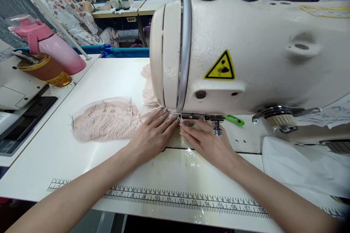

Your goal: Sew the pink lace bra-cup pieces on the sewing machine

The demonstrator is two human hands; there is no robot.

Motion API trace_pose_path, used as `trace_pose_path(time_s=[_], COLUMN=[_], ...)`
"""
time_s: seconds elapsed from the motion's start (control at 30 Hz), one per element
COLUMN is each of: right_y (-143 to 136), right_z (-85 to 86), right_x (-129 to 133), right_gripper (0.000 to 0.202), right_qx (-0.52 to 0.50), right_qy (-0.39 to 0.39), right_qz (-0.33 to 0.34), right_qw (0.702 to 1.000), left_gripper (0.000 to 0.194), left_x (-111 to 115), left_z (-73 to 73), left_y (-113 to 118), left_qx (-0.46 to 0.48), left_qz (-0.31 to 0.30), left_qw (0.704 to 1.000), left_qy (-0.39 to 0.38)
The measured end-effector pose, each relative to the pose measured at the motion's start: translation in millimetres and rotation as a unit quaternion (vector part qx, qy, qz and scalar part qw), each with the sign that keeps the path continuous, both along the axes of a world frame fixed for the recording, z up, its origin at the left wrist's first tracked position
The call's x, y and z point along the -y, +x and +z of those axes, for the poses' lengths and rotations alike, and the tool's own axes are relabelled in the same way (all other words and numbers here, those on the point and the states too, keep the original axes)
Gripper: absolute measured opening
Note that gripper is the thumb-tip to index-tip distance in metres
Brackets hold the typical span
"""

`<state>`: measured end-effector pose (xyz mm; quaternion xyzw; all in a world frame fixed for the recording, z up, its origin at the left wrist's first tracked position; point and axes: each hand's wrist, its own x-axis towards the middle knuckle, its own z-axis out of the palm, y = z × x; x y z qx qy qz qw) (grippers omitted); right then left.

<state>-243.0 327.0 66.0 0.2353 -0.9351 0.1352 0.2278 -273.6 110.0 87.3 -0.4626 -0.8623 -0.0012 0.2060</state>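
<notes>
A pale pink lace piece (109, 119) lies on the white table to the left of the sewing machine (169, 54), and more of the lace bunches up beside the machine's head. My left hand (153, 131) rests flat on the edge of this lace, fingers stretched toward the needle area. Opposite it, my right hand (206, 138) lies with its fingers extended at the presser foot, touching a narrow bit of lace there. The machine's head and presser parts partly cover the right fingers. Dark loose threads show on the lace piece.
A pink bottle (54, 47) and a brown cup (45, 69) stand at the left beside a black phone-like slab (32, 120). White cloth (300, 164) lies at right. A printed ruler (169, 198) runs along the front edge. Another person (65, 14) sits behind at a machine.
</notes>
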Motion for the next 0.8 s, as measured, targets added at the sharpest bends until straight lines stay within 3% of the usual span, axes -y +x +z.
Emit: trace_pose_path(time_s=[0.8], right_y=[-5.0], right_z=[0.7], right_x=[5.1], right_gripper=[0.035], right_qx=[-0.034], right_qy=[0.054], right_qz=[-0.018], right_qw=[0.998], left_gripper=[0.041], left_x=[-3.0], left_z=[0.1], left_y=[0.9], left_qx=[0.019], left_qz=[0.046], left_qw=[0.998], left_qy=[-0.036])
